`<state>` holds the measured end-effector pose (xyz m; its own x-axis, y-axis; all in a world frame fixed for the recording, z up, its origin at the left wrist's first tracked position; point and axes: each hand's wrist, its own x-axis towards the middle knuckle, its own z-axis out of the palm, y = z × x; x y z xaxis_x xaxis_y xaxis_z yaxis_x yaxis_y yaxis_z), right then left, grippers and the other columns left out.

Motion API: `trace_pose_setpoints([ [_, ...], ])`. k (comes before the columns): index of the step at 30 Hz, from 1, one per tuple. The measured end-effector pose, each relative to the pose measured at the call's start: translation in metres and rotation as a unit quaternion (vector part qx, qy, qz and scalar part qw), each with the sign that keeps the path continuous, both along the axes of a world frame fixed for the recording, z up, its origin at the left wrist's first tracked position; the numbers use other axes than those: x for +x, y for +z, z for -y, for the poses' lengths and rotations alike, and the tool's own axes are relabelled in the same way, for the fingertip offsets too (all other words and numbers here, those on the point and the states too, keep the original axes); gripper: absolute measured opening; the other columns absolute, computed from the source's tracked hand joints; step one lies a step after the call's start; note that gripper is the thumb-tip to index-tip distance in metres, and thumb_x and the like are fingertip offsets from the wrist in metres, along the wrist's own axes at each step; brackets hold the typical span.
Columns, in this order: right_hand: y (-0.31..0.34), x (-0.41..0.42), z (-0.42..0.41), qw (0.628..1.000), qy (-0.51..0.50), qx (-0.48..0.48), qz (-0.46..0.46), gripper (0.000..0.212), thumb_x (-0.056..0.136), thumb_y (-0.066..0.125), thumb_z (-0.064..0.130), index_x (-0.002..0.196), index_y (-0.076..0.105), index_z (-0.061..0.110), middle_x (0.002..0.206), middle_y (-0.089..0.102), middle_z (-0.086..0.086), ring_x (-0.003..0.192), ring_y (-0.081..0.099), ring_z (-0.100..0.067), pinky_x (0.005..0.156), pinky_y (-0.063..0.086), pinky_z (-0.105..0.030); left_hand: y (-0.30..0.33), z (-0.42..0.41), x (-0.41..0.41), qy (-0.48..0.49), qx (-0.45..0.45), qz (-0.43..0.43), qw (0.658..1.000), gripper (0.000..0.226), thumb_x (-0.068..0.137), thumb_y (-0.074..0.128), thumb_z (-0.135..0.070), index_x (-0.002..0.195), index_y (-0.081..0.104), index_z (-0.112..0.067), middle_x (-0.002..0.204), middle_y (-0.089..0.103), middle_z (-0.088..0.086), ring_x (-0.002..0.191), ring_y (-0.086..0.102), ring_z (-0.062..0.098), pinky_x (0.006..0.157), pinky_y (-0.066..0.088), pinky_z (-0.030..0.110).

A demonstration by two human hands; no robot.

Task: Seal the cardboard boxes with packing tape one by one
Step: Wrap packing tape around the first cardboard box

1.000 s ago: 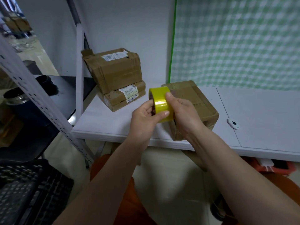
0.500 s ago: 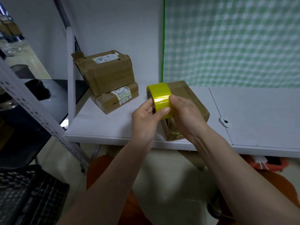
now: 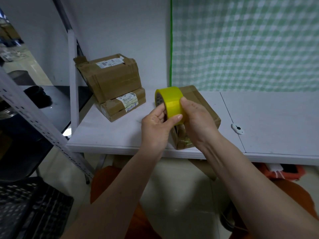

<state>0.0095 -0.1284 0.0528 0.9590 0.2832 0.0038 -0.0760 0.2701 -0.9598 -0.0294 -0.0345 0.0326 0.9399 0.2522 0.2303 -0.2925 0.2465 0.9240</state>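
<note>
A white table (image 3: 120, 135) stands against a pale wall, with a green-and-white checked cloth (image 3: 241, 44) hanging behind its right half and a grey perforated shelving upright (image 3: 34, 118) slanting down at the left.

Over the table's front edge, the left hand's thumb lies across the outer face of a yellow tape roll (image 3: 170, 100), and its fingers curl into the roll's open side, so the left hand (image 3: 155, 125) grips the roll from the left. The right hand (image 3: 196, 121) wraps the roll from the right, its thumb tip pressed on the yellow band near the top and its fingers curled round behind. Both hands hold the roll up on edge, in the air, above and in front of a cardboard box (image 3: 203, 107).

That box lies flat on the table directly behind the hands, its near corner reaching close to the table's front edge, with glossy tape showing on its front face below the right wrist.

Further back and to the left, two more boxes sit together: a flat labelled box (image 3: 124, 106) on the table, and a larger creased box (image 3: 110, 76) resting tilted on top of it. Well to the right of the hands, a small white object (image 3: 237, 128) with a dark spot lies on the table.

Below the table edge, orange fabric (image 3: 110, 183) and a pale floor show, and a black crate (image 3: 25, 209) sits at the lower left.
</note>
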Motion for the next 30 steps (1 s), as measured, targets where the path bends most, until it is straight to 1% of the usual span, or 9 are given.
trace_pose_setpoints([
  [4,-0.002,0.001,-0.002,0.999,-0.017,0.033,-0.02,0.034,0.097,0.049,0.03,0.092,0.071,0.003,0.092,0.069,-0.02,0.086,0.065,-0.03,0.088,0.05,-0.043,-0.001,0.002,-0.001,0.0,0.004,0.002,1.0,0.047,0.081,0.061,0.016,0.117,0.06,-0.013,0.097,0.074,-0.006,0.097,0.068,0.011,0.085,0.053,0.022],
  [9,-0.004,-0.001,0.002,1.0,0.015,-0.006,0.015,0.034,0.1,0.038,0.013,0.109,0.061,-0.01,0.107,0.062,-0.032,0.095,0.058,-0.032,0.094,0.044,-0.047,-0.003,-0.002,0.001,0.001,-0.018,-0.007,1.0,0.045,0.082,0.061,0.014,0.122,0.059,-0.004,0.104,0.072,0.0,0.1,0.067,0.013,0.088,0.053,0.025],
  [14,-0.001,0.0,0.009,0.996,0.076,0.033,0.018,0.029,0.098,0.036,0.008,0.107,0.062,-0.002,0.1,0.064,-0.018,0.092,0.059,-0.024,0.082,0.048,-0.029,-0.001,-0.005,0.002,0.004,-0.008,-0.006,1.0,0.046,0.081,0.062,0.014,0.123,0.058,-0.004,0.105,0.072,0.001,0.1,0.067,0.013,0.086,0.053,0.024],
  [18,0.002,0.0,0.002,1.0,-0.016,0.016,-0.01,0.022,0.088,0.04,0.008,0.08,0.06,0.006,0.078,0.053,-0.014,0.072,0.048,-0.023,0.065,0.039,-0.032,0.0,0.0,0.002,0.013,0.02,-0.002,1.0,0.048,0.081,0.063,0.014,0.124,0.058,-0.005,0.107,0.071,0.003,0.102,0.067,0.014,0.09,0.053,0.027],
  [21,0.0,-0.001,-0.001,0.996,-0.053,0.055,-0.041,0.034,0.085,0.042,0.009,0.055,0.056,0.019,0.058,0.047,-0.002,0.056,0.045,-0.015,0.053,0.037,-0.025,0.001,0.003,0.002,0.013,0.031,0.004,0.999,0.049,0.081,0.063,0.015,0.124,0.058,-0.008,0.108,0.07,0.003,0.103,0.067,0.013,0.091,0.053,0.027],
  [22,-0.001,-0.001,-0.001,0.995,-0.058,0.071,-0.045,0.035,0.083,0.044,0.01,0.053,0.056,0.02,0.056,0.047,-0.001,0.054,0.045,-0.013,0.051,0.038,-0.023,0.001,0.004,0.002,0.012,0.034,0.005,0.999,0.049,0.08,0.063,0.015,0.124,0.058,-0.006,0.108,0.07,0.003,0.102,0.067,0.012,0.09,0.053,0.025],
  [25,-0.002,-0.001,-0.002,0.993,-0.062,0.086,-0.042,0.01,0.073,0.049,0.016,0.074,0.056,0.009,0.076,0.047,-0.013,0.072,0.044,-0.023,0.064,0.037,-0.031,0.001,0.006,0.002,0.013,0.033,0.009,0.999,0.049,0.08,0.062,0.017,0.124,0.058,-0.003,0.104,0.071,-0.001,0.099,0.067,0.01,0.088,0.053,0.023],
  [27,-0.003,0.0,-0.002,0.994,-0.058,0.082,-0.039,0.029,0.069,0.049,0.018,0.091,0.056,0.001,0.09,0.047,-0.015,0.082,0.041,-0.026,0.072,0.035,-0.038,0.001,0.008,0.002,0.014,0.029,0.01,0.999,0.049,0.08,0.062,0.017,0.121,0.059,-0.009,0.101,0.072,-0.006,0.098,0.068,0.01,0.087,0.053,0.023],
  [30,-0.003,0.0,-0.001,0.995,-0.047,0.08,-0.029,0.043,0.072,0.049,0.015,0.099,0.051,-0.018,0.096,0.048,-0.019,0.089,0.041,-0.028,0.078,0.032,-0.042,0.002,0.008,0.002,0.011,0.027,0.014,0.999,0.049,0.08,0.061,0.018,0.12,0.059,-0.011,0.098,0.073,-0.008,0.097,0.068,0.009,0.086,0.053,0.022],
])
